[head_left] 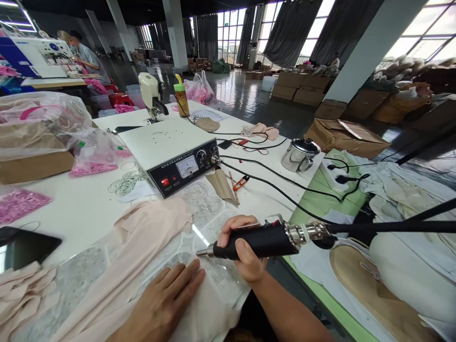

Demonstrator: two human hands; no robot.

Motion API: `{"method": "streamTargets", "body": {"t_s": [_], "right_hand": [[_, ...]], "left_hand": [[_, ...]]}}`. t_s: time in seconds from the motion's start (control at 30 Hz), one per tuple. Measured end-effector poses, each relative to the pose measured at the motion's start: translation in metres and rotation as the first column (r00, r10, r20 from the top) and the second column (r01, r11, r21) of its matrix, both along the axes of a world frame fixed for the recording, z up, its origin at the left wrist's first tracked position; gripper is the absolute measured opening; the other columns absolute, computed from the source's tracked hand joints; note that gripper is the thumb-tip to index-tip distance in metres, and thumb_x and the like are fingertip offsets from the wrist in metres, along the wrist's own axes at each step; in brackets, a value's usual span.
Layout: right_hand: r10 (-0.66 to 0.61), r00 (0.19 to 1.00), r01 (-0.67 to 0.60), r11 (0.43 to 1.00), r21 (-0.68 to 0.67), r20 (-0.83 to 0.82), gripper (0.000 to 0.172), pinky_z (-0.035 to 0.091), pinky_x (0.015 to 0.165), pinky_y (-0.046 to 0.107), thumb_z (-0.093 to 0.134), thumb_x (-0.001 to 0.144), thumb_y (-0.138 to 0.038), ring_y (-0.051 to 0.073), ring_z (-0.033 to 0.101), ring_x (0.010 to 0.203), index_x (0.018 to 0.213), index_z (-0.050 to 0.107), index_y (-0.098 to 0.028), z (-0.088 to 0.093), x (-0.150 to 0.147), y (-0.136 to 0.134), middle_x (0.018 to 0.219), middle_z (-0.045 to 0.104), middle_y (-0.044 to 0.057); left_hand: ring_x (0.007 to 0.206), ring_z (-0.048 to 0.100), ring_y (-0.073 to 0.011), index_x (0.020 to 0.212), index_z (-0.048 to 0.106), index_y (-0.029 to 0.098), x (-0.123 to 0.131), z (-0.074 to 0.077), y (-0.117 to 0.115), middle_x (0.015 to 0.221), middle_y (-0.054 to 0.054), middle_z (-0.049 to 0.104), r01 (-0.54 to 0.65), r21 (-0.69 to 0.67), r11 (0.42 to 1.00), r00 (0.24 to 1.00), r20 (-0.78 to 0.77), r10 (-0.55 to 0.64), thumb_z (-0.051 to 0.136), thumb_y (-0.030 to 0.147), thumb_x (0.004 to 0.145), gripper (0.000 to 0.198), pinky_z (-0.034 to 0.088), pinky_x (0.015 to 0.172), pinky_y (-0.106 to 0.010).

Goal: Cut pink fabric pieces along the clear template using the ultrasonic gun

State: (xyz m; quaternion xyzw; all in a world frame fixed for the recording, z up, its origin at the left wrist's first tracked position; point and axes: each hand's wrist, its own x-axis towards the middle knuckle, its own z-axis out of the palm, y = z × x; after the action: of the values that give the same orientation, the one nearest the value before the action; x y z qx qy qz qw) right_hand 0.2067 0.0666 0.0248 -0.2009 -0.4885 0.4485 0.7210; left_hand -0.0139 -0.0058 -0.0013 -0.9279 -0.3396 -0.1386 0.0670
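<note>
My right hand is wrapped around a black handheld ultrasonic welding gun, its metal tip pointing left and down near the fabric; contact is unclear. Flat on the light pink fabric, my left hand has its fingers stretched out just below that tip. A clear plastic template with curved outlines lies there too, partly covered by cloth. More pink fabric is bunched to the left. Behind, a black control box with a dial and red switch connects by cable to the gun.
Orange thread snips lie right of the box, near a lidded steel mug. Cables cross toward a power strip. Pink cut pieces and a dark tablet-like device lie left. A bottle stands farther back.
</note>
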Motion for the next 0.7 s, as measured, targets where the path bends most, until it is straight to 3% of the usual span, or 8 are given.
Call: {"method": "streamTargets", "body": {"t_s": [0.37,0.7], "right_hand": [[0.003,1.0,-0.003,1.0,-0.007,-0.018,0.016,0.054,0.054,0.033,0.063,0.088,-0.038,0.014,0.062,0.053,0.095,0.061,-0.023,0.003,-0.002,0.0,0.081,0.065,0.001],[0.108,0.994,-0.108,0.99,-0.089,-0.011,0.019,0.054,0.052,0.033,0.066,0.087,-0.04,0.015,0.063,0.054,0.092,0.064,-0.023,0.012,0.019,-0.02,0.081,0.063,0.002]], "left_hand": [[0.11,0.062,-0.0222,0.141,0.057,0.018,0.004,0.004,0.002,0.142,-0.008,0.061,0.025,0.036,0.999,1.0,-0.011,-0.024,0.037,-0.005,0.093,0.058,0.053,0.091,-0.032],[0.11,0.059,-0.0259,0.139,0.059,0.017,0.007,-0.011,-0.005,0.141,-0.012,0.06,-0.019,-0.004,1.0,0.998,0.064,0.02,0.032,0.0,0.1,0.05,0.053,0.092,-0.039]]}}
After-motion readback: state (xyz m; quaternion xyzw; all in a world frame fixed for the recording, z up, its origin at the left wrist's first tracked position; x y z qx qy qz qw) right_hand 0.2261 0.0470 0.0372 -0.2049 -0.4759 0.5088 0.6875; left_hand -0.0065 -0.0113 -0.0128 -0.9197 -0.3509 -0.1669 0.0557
